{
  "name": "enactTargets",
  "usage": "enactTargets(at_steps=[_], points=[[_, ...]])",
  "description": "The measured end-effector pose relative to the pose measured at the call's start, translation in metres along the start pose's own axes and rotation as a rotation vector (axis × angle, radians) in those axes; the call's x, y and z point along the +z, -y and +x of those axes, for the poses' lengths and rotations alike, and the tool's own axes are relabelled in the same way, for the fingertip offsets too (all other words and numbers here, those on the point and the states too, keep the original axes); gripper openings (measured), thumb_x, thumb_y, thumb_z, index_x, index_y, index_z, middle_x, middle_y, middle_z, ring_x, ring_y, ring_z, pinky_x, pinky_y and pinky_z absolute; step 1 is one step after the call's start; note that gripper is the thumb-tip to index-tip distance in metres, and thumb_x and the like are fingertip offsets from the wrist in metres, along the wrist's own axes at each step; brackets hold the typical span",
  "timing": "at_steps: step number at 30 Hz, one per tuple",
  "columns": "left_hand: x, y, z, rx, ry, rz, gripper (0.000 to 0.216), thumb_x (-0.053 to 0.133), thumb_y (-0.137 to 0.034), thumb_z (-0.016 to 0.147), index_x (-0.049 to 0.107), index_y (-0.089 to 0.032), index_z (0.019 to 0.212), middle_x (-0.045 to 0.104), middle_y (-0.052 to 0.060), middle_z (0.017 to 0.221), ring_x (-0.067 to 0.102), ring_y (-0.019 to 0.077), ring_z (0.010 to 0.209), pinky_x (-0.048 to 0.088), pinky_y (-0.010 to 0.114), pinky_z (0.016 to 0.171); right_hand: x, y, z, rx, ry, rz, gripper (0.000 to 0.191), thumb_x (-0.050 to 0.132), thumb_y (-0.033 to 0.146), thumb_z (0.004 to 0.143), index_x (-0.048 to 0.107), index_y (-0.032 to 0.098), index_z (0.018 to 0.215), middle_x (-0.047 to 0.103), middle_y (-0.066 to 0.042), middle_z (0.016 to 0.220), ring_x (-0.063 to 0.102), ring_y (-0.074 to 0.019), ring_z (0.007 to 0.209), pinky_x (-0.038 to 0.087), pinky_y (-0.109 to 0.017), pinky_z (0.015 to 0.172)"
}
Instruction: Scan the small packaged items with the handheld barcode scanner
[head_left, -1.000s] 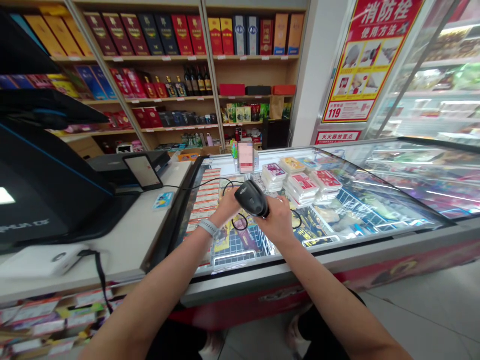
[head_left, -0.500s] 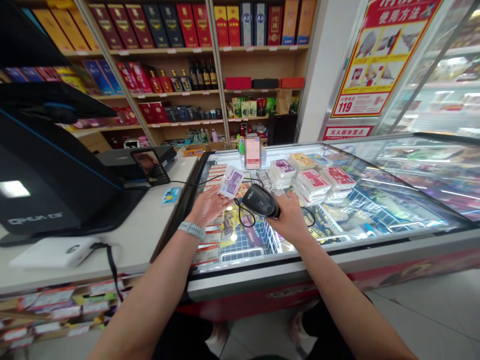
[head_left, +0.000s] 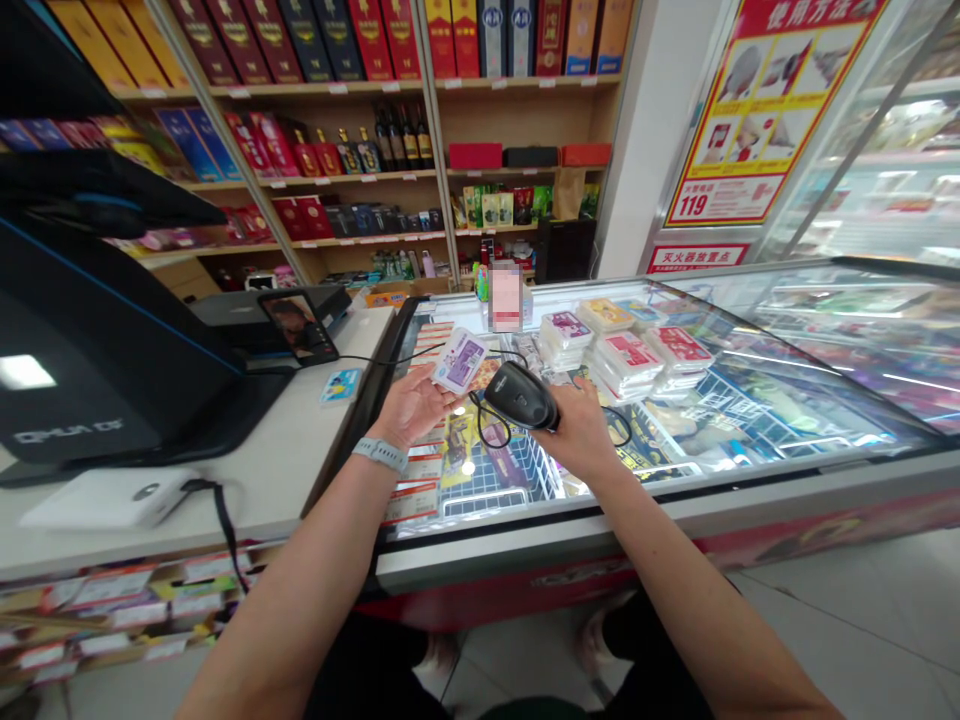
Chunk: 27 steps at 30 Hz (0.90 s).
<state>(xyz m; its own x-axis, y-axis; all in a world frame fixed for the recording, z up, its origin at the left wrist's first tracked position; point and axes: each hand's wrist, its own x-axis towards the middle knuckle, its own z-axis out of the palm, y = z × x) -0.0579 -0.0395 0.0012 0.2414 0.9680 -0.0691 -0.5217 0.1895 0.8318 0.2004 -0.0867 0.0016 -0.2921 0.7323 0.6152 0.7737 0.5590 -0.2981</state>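
My left hand [head_left: 415, 405], palm up, holds a small white and purple packet [head_left: 460, 361] by its lower edge, with the printed face toward me. In my right hand [head_left: 579, 428] is a black barcode scanner [head_left: 519, 395], its head pointing left toward the packet with a small gap between them. The scanner's black cable [head_left: 493, 437] loops below it. To the right, stacks of similar packets in purple [head_left: 566, 328], red [head_left: 628, 352] and yellow [head_left: 604, 314] stand on the glass top of a freezer [head_left: 491, 520].
A white counter [head_left: 300, 440] at left carries a dark checkout terminal [head_left: 97, 370], a propped phone [head_left: 298, 325], a blue packet [head_left: 341, 386] and a white device [head_left: 109, 500] with a black strap. Shelves of boxes and bottles [head_left: 405, 140] stand behind the freezer.
The packet in my left hand is turned slightly and sits a little lower and further left. My right hand and the scanner hold nearly the same place. The view tilts slightly downward.
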Motion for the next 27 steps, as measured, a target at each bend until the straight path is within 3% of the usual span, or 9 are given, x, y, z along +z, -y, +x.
enactTargets(at_steps=[12,20,27], points=[[-0.0015,0.0007,0.0004,-0.014,-0.012,-0.079,0.035,0.052,-0.033,0.083,0.062,-0.017,0.113,0.07,0.009,0.107,0.064,0.0233,0.102,0.043,0.044,0.099,0.001,0.0013,-0.0007,0.007,-0.007,-0.003,0.015,0.058,0.034,0.077,0.058,0.019,0.08,0.066,-0.006,0.076,0.059,-0.024,0.079,0.03,-0.043,0.097],[0.0006,-0.0008,-0.0024,0.013,0.023,-0.045,0.047,0.055,-0.036,0.079,0.056,-0.015,0.122,0.067,0.012,0.116,0.061,0.0266,0.109,0.043,0.044,0.097,0.0008,0.0011,-0.0002,0.008,-0.016,-0.002,0.015,0.058,0.034,0.077,0.059,0.019,0.079,0.067,-0.006,0.078,0.059,-0.0245,0.08,0.03,-0.043,0.097],[-0.0005,-0.0011,-0.0017,0.031,0.021,-0.059,0.043,0.051,-0.034,0.079,0.058,-0.014,0.117,0.069,0.011,0.112,0.063,0.0262,0.104,0.045,0.044,0.092,0.0009,0.0003,-0.0002,0.005,-0.009,-0.007,0.016,0.059,0.035,0.077,0.059,0.019,0.08,0.066,-0.006,0.076,0.06,-0.0251,0.08,0.031,-0.044,0.096]])
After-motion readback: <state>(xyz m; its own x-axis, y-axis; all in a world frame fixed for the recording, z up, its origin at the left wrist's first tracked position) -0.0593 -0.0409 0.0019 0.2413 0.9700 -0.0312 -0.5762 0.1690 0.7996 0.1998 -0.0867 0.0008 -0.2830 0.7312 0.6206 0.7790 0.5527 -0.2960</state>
